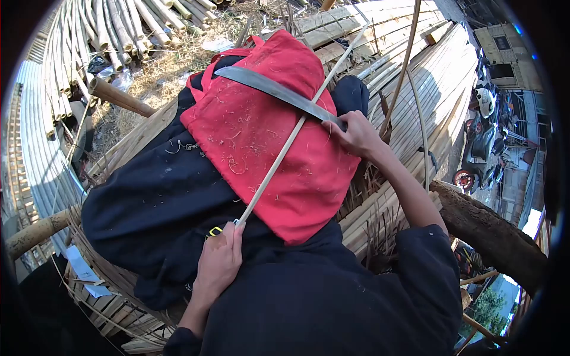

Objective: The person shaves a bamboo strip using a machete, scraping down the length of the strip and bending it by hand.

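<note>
A long pale bamboo strip (276,163) runs diagonally over a red cloth (249,127) spread on the person's dark-clothed lap. My left hand (221,255) is closed on the strip's lower end, near a small yellow-and-black object (215,231). Higher up, my right hand (354,135) grips a large knife (267,86) by its handle end. The broad blade points to the upper left and crosses the strip, touching or very close to it. Thin curled shavings lie scattered on the cloth.
Bundled bamboo poles (113,29) lie at the upper left. Split strips (427,83) are piled at the upper right, beside upright thin canes. A thick dark log (487,228) is on the right, with a parked motorcycle (475,154) beyond. White paper (86,270) lies at lower left.
</note>
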Motion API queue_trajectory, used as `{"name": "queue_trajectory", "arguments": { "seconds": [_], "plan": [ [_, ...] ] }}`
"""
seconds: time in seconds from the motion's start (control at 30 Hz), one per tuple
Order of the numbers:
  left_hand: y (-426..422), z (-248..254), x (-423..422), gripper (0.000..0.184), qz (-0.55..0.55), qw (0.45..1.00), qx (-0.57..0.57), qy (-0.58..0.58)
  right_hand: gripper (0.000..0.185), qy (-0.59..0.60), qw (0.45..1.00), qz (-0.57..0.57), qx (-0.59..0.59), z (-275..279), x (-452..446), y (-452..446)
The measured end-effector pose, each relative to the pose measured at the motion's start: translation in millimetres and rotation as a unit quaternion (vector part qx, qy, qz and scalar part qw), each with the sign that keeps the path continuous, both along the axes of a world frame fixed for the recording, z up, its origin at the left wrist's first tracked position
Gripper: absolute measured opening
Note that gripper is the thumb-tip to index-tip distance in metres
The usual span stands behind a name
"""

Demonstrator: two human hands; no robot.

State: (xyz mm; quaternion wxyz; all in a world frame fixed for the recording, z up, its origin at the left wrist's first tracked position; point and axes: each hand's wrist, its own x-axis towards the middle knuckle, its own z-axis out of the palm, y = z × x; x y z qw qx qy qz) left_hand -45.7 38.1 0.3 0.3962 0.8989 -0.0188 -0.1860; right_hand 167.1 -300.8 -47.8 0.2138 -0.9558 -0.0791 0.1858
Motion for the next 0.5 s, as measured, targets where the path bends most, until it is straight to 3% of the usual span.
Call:
{"name": "queue_trajectory", "arguments": {
  "seconds": [0.1,0.2,0.23,0.33,0.43,0.5],
  "plan": [
    [49,28,-47,0.026,0.024,0.995,0.026,0.096,0.087,-0.097,0.993,0.061,0.022,-17,5,-2],
    [88,53,-91,0.029,0.03,0.99,0.07,0.116,0.086,-0.226,0.962,0.153,0.025,-31,7,-3],
    [98,63,-103,0.031,0.052,0.989,0.062,0.128,0.086,-0.177,0.977,0.113,0.031,-28,7,-3],
    [143,74,-166,0.035,0.062,0.972,0.18,0.139,0.085,-0.005,0.998,-0.043,0.052,-3,7,1],
    [181,91,-187,0.035,0.091,0.965,0.183,0.165,0.088,0.02,0.992,-0.099,0.073,-2,1,9],
    [185,83,-196,0.036,0.145,0.965,0.073,0.205,0.087,0.014,0.991,-0.1,0.087,-1,-6,17]
  ]
}}
